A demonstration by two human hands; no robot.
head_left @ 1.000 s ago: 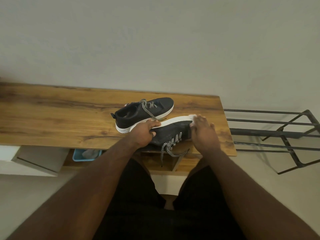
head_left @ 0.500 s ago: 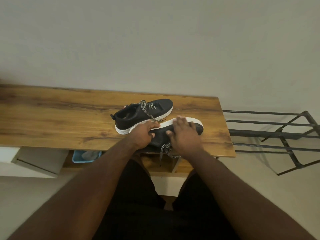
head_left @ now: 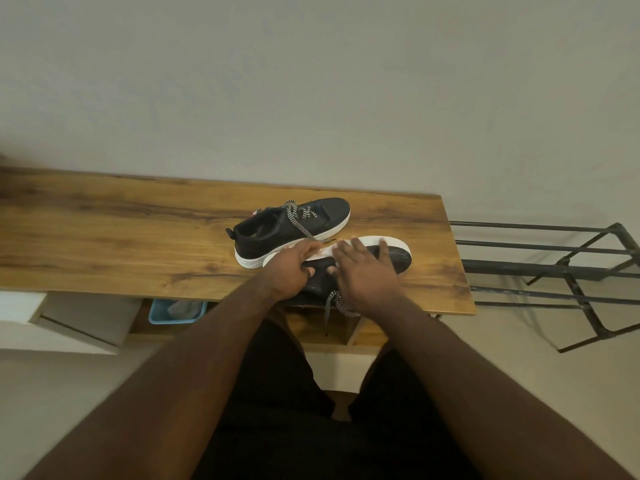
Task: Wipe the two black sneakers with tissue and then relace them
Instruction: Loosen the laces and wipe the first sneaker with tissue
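Far left, under the wooden bench [head_left: 138, 244]: a white drawer unit [head_left: 69, 323], one drawer pulled partly out. Just right of it, on the lower shelf, a blue tub [head_left: 175, 311] with something grey inside.

Bench top, centre: rear sneaker [head_left: 294, 226], black upper, white sole, standing upright, heel to the left, toe to the right. Black-and-white speckled lace [head_left: 299, 220] loose across its tongue.

Near sneaker [head_left: 398, 256] lies just in front of the rear one, tipped on its side with the white sole turned away from the person and the toe pointing right. Its heel end sits at the bench's front edge. A speckled lace [head_left: 337, 304] hangs over that edge.

Left hand [head_left: 294, 268] grips the near sneaker at its heel half, fingers curled over the sole edge, thumb tucked against the black upper.

Between the two hands a strip of white tissue [head_left: 325, 252] shows against the sole; it reaches under the right hand.

Right hand [head_left: 363, 271] lies flat on the near sneaker's side, fingers spread and straight, fingertips reaching the white sole, palm pressing down. How much tissue lies under it cannot be told.

Right of the bench, on the floor: a black metal rack [head_left: 561, 268], bare bars.

Foreground: both forearms, dark shorts.
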